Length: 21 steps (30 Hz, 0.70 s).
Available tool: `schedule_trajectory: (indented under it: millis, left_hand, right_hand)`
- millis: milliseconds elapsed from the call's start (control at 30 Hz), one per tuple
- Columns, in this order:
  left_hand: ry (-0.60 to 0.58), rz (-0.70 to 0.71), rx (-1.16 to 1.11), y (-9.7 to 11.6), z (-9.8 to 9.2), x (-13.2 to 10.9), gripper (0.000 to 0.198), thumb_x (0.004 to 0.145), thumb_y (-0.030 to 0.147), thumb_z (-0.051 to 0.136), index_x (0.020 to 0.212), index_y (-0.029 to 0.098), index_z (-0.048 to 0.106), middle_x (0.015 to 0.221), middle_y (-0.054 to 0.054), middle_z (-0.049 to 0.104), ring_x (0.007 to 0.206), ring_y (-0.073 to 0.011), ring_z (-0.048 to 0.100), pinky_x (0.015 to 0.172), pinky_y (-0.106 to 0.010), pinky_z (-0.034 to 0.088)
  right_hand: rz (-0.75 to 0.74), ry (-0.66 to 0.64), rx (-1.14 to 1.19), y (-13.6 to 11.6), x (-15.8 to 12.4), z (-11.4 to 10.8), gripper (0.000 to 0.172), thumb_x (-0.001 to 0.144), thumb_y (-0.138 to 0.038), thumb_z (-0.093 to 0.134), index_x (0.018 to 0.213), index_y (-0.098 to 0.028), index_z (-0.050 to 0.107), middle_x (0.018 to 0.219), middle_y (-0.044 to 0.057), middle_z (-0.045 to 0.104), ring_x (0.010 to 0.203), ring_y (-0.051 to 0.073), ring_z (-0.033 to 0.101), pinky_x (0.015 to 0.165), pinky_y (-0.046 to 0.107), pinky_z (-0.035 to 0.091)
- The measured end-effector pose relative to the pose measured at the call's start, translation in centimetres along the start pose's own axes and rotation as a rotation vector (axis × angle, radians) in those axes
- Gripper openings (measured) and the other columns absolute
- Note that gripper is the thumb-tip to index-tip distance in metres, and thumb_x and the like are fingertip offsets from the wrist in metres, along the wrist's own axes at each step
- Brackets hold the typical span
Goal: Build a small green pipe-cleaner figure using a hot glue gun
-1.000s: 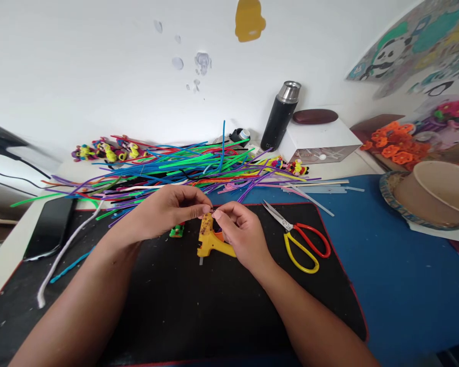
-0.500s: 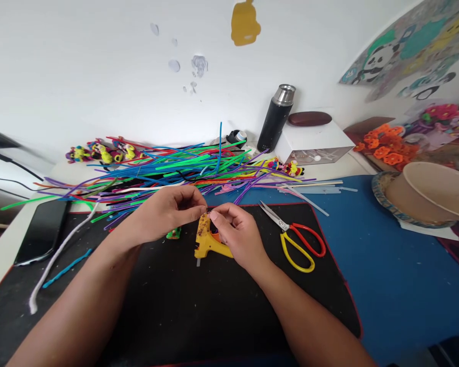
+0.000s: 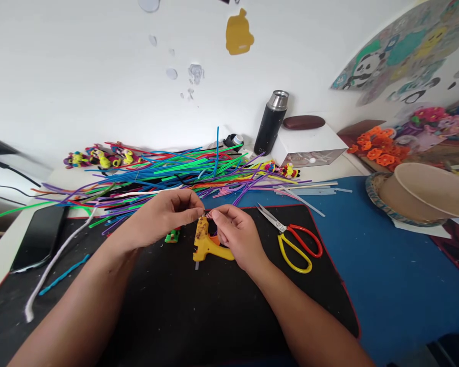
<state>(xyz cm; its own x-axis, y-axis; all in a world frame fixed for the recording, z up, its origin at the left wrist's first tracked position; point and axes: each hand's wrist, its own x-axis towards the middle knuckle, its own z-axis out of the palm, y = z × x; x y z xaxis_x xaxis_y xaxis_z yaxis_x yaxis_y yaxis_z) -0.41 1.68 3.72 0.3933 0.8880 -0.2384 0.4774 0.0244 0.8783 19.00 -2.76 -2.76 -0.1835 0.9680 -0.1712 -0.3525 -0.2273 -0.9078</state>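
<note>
My left hand [image 3: 172, 214] is closed in a pinch just above the tip of a yellow glue gun [image 3: 203, 250]. Facing it, my right hand [image 3: 237, 232] pinches too, its fingertips a short gap away. A tiny dark, thin piece shows between the two sets of fingertips, too small to name. The glue gun lies on the black mat [image 3: 168, 316], its handle reaching under my right hand. Partly behind my left wrist sits a small green object [image 3: 172, 236]. Right of my right hand lie scissors [image 3: 286, 229] with one red and one yellow handle, blades apart.
A heap of coloured pipe cleaners [image 3: 168, 173] spreads along the back. On the left lie a phone [image 3: 38, 237], a white cord [image 3: 57, 255] and a twisted blue strip [image 3: 64, 274]. A black flask [image 3: 271, 122], white box [image 3: 309, 145] and beige bowl [image 3: 432, 188] stand farther right.
The camera view has shifted slightly. My fingertips have drawn a little farther apart, and the thin dark piece between them shows more clearly. The glue gun and scissors stay put.
</note>
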Motion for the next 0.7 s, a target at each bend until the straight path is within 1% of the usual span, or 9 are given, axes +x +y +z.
schedule_trajectory:
  millis: [167,433,567,700]
  left_hand:
    - [-0.014,-0.007,0.002,0.03,0.05,0.04,0.039,0.085,0.057,0.079,0.085,0.019,0.072,0.075,-0.001,0.062,0.065,-0.0161,0.052,0.058,-0.027,0.042]
    - [0.015,0.008,0.0,0.23,-0.11,-0.04,0.039,0.085,0.057,0.079,0.085,0.019,0.072,0.077,-0.001,0.063,0.068,-0.0166,0.053,0.06,-0.027,0.043]
    - [0.02,-0.003,-0.023,0.35,-0.07,-0.07,0.039,0.083,0.057,0.08,0.084,0.019,0.071,0.076,-0.001,0.063,0.067,-0.0161,0.052,0.059,-0.027,0.042]
    - [0.02,-0.004,-0.03,0.2,-0.03,-0.1,0.037,0.084,0.055,0.079,0.084,0.019,0.071,0.076,-0.001,0.062,0.067,-0.0159,0.051,0.058,-0.027,0.041]
  right_hand:
    - [0.012,-0.009,0.011,0.1,-0.05,-0.04,0.039,0.086,-0.057,0.082,0.086,-0.021,0.07,0.05,-0.011,0.042,0.045,0.008,0.033,0.047,0.025,0.027]
    - [0.038,-0.044,0.069,0.16,-0.14,0.0,0.036,0.088,-0.055,0.081,0.088,-0.02,0.074,0.05,-0.01,0.044,0.045,0.008,0.033,0.048,0.026,0.024]
    - [0.062,-0.066,0.101,0.32,-0.19,-0.09,0.039,0.088,-0.057,0.081,0.087,-0.019,0.075,0.05,-0.01,0.045,0.046,0.008,0.032,0.05,0.026,0.021]
    - [0.081,-0.076,0.134,0.34,-0.17,-0.17,0.041,0.087,-0.059,0.083,0.088,-0.019,0.076,0.05,-0.01,0.044,0.046,0.007,0.031,0.05,0.026,0.018]
